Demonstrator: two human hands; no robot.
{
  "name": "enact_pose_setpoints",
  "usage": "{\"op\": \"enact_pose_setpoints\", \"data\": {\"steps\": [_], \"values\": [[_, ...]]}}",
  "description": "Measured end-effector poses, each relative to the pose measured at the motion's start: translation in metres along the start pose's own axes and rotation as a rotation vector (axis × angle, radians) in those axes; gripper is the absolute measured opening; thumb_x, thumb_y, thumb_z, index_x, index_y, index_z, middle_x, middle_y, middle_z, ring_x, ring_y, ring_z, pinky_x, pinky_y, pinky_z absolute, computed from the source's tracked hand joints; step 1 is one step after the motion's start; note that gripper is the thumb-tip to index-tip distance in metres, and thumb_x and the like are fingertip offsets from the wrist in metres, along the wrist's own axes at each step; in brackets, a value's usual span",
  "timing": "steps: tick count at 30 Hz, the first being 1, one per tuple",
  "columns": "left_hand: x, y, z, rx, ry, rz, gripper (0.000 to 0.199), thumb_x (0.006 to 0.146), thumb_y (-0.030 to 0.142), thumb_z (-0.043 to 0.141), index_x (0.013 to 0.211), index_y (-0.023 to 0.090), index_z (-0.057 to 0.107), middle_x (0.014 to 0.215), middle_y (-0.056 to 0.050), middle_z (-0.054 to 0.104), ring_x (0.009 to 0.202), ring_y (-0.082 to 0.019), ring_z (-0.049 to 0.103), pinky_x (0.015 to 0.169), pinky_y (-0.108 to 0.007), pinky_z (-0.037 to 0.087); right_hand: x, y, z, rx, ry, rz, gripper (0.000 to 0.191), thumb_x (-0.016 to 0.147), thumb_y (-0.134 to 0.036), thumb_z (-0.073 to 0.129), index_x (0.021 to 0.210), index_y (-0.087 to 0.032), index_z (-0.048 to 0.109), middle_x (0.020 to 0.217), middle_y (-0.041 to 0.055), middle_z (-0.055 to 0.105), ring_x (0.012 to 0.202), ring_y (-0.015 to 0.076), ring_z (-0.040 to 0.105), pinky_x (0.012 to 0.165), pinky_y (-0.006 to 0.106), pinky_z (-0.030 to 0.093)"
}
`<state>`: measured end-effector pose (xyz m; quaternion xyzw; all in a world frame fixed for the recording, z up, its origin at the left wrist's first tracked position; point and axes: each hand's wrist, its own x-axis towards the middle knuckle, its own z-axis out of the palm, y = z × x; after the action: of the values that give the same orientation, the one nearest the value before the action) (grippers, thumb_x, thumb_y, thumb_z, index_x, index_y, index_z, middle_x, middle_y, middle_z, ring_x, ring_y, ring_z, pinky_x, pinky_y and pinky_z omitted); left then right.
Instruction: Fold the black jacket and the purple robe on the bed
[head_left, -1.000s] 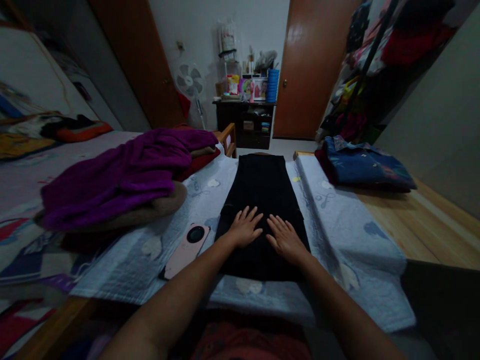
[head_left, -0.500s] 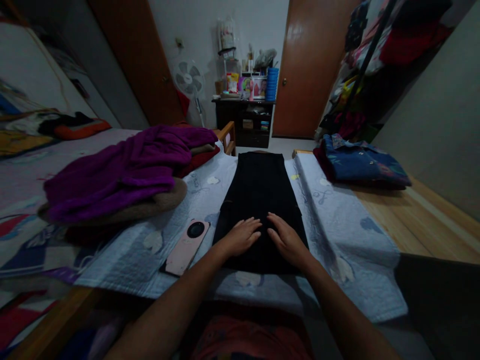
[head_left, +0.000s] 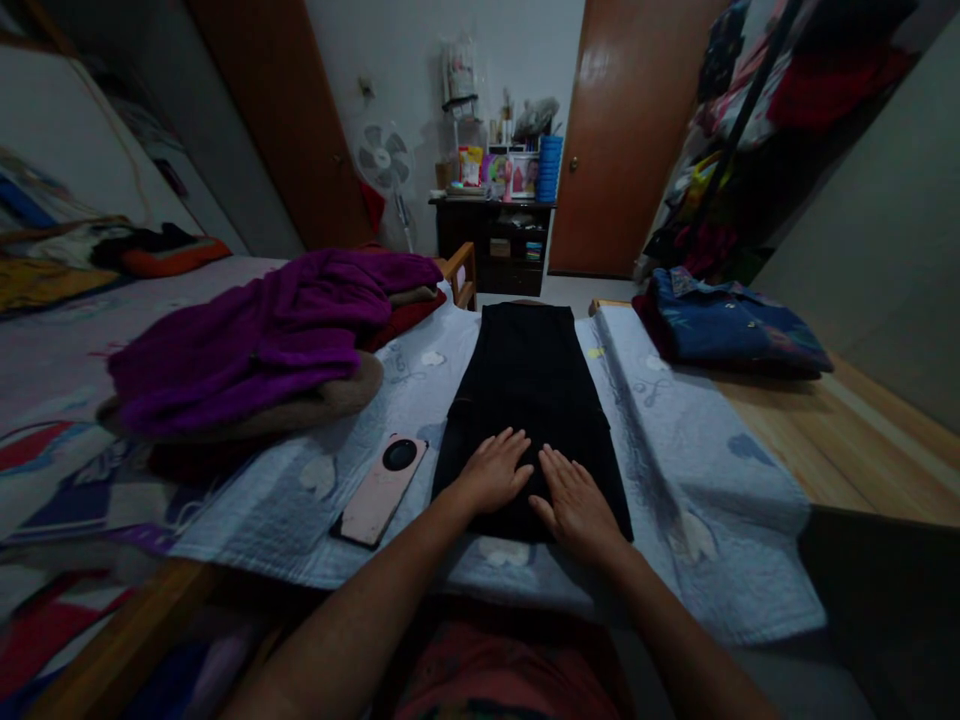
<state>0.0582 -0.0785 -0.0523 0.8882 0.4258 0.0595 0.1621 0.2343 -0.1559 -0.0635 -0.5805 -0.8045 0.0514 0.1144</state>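
Observation:
A black folded garment (head_left: 529,370), perhaps trousers, lies flat and lengthwise in front of me on a light blue quilted cloth (head_left: 697,450). My left hand (head_left: 496,472) rests palm down on the near part of the garment, fingers stretched out. Beside it, my right hand (head_left: 576,500) also lies flat on the black fabric, with its fingers extended and the thumb apart. Neither hand grips anything. To the left of the garment a pink phone (head_left: 382,490) lies face down on the cloth, its round dark camera ring showing.
A purple fleece garment (head_left: 262,330) tops a clothes pile on the left. Folded blue denim clothing (head_left: 742,320) sits on a wooden surface (head_left: 862,440) at right. Behind stand a fan (head_left: 384,158), a dark cabinet (head_left: 491,245) and a brown door (head_left: 626,130).
My right hand has slid slightly down toward me on the black garment and turned flatter. My left hand stays nearly in place. The whole view has shifted slightly.

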Motion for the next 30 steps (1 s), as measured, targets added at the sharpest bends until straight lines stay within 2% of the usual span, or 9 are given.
{"op": "enact_pose_setpoints", "data": {"steps": [4, 7, 11, 14, 18, 22, 25, 27, 30], "values": [[-0.005, 0.0, -0.003, -0.031, 0.089, 0.012, 0.048, 0.098, 0.041, 0.036, 0.138, 0.02, 0.048, 0.15, -0.007, 0.042, 0.142, -0.023, 0.03, 0.115, -0.042, 0.026, -0.011, 0.001, -0.012, 0.057, -0.058, 0.016, 0.068, 0.092, -0.045, 0.047, 0.148, -0.01, 0.032, 0.155, 0.0154, 0.028, 0.143, 0.0269, 0.027, 0.115, 0.047, 0.026], [-0.016, 0.001, -0.007, -0.115, 0.191, 0.035, 0.04, 0.098, 0.038, 0.036, 0.128, 0.02, 0.058, 0.138, -0.007, 0.056, 0.132, -0.02, 0.046, 0.112, -0.037, 0.033, -0.009, 0.006, -0.032, 0.204, -0.111, 0.007, 0.059, 0.095, -0.046, 0.042, 0.141, -0.011, 0.044, 0.147, 0.0164, 0.043, 0.136, 0.0266, 0.04, 0.111, 0.044, 0.034], [-0.033, 0.007, -0.008, -0.139, 0.282, 0.048, 0.036, 0.096, 0.034, 0.042, 0.124, 0.02, 0.06, 0.131, -0.006, 0.061, 0.126, -0.02, 0.051, 0.11, -0.037, 0.036, 0.012, 0.008, -0.052, 0.33, 0.024, 0.045, 0.042, 0.098, -0.037, 0.035, 0.121, -0.015, 0.063, 0.129, 0.0142, 0.061, 0.123, 0.0242, 0.055, 0.106, 0.041, 0.04], [-0.04, 0.012, -0.004, -0.098, 0.268, 0.024, 0.041, 0.093, 0.035, 0.049, 0.13, 0.018, 0.055, 0.137, -0.009, 0.056, 0.133, -0.024, 0.044, 0.113, -0.043, 0.032, 0.029, 0.0, -0.043, 0.319, 0.131, -0.015, 0.043, 0.095, -0.035, 0.041, 0.13, -0.014, 0.056, 0.142, 0.0143, 0.05, 0.134, 0.0251, 0.043, 0.111, 0.044, 0.035], [-0.04, 0.008, -0.009, -0.183, 0.191, -0.009, 0.041, 0.091, 0.034, 0.051, 0.128, 0.018, 0.056, 0.139, -0.009, 0.055, 0.132, -0.023, 0.046, 0.111, -0.039, 0.036, 0.036, -0.007, -0.018, 0.237, 0.008, -0.029, 0.048, 0.096, -0.033, 0.039, 0.137, -0.01, 0.05, 0.146, 0.0152, 0.044, 0.139, 0.0261, 0.035, 0.113, 0.045, 0.032], [-0.031, -0.015, -0.027, -0.262, 0.246, -0.081, 0.031, 0.095, 0.029, 0.039, 0.113, 0.02, 0.063, 0.125, -0.006, 0.064, 0.119, -0.019, 0.057, 0.106, -0.033, 0.042, 0.033, -0.004, -0.008, 0.186, -0.054, -0.003, 0.049, 0.096, -0.032, 0.035, 0.139, -0.012, 0.048, 0.149, 0.0121, 0.042, 0.141, 0.0252, 0.032, 0.113, 0.045, 0.031], [-0.02, -0.037, -0.034, -0.129, 0.346, -0.149, 0.034, 0.094, 0.025, 0.04, 0.121, 0.016, 0.06, 0.136, -0.01, 0.056, 0.133, -0.022, 0.044, 0.113, -0.038, 0.033, 0.032, -0.002, -0.007, 0.2, -0.063, 0.002, 0.05, 0.096, -0.031, 0.035, 0.141, -0.013, 0.046, 0.15, 0.01, 0.04, 0.142, 0.0243, 0.03, 0.114, 0.045, 0.03], [-0.014, -0.05, -0.031, -0.04, 0.303, -0.157, 0.041, 0.093, 0.028, 0.046, 0.131, 0.013, 0.053, 0.144, -0.012, 0.048, 0.139, -0.025, 0.035, 0.115, -0.042, 0.029, 0.032, -0.002, -0.008, 0.219, -0.066, 0.008, 0.05, 0.095, -0.03, 0.035, 0.142, -0.015, 0.045, 0.151, 0.0089, 0.038, 0.142, 0.0237, 0.029, 0.114, 0.046, 0.029], [-0.011, -0.061, -0.02, 0.041, 0.22, -0.149, 0.048, 0.092, 0.032, 0.05, 0.136, 0.014, 0.047, 0.146, -0.012, 0.045, 0.138, -0.027, 0.036, 0.115, -0.045, 0.028, 0.032, -0.003, -0.009, 0.238, -0.066, 0.016, 0.05, 0.094, -0.029, 0.036, 0.142, -0.017, 0.045, 0.151, 0.0084, 0.038, 0.142, 0.0233, 0.029, 0.113, 0.047, 0.029]]}}
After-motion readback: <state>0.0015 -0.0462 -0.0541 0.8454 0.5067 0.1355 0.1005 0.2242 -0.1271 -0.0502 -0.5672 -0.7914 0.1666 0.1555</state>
